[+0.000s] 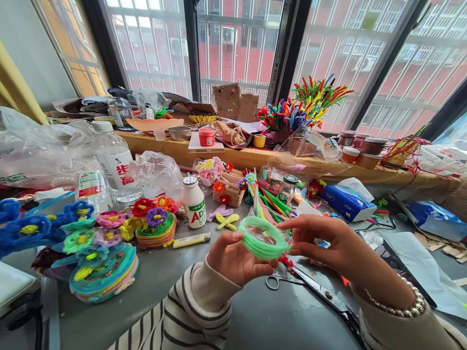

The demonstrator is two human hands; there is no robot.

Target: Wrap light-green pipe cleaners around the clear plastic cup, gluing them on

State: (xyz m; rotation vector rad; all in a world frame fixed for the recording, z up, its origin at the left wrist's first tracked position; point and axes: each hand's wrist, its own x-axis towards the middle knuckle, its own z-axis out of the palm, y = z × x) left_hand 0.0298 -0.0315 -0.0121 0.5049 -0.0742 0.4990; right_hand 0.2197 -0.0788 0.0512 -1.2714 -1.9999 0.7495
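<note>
My left hand (228, 260) supports a small clear round cup wrapped in coils of mint-green pipe cleaner (264, 248), its thumb on the near rim and fingers underneath. Above the right side of the coil, my right hand (324, 240) has its index finger at the rim and its thumb by the outer edge, where a green strand sticks out. Beneath the hands lie large scissors (321, 289) and a smaller metal pair (280, 280). To the left stand two coiled pipe-cleaner baskets with flowers, one pastel (105, 277) and one yellow and green (156, 231).
A white AD milk bottle (194, 201), a yellow lighter (191, 240) and a yellow pipe-cleaner shape (227, 221) are left of the hands. Loose pipe cleaners (272, 197) and a blue tissue pack (346, 199) lie behind. Paint jars (370, 146) stand on the windowsill.
</note>
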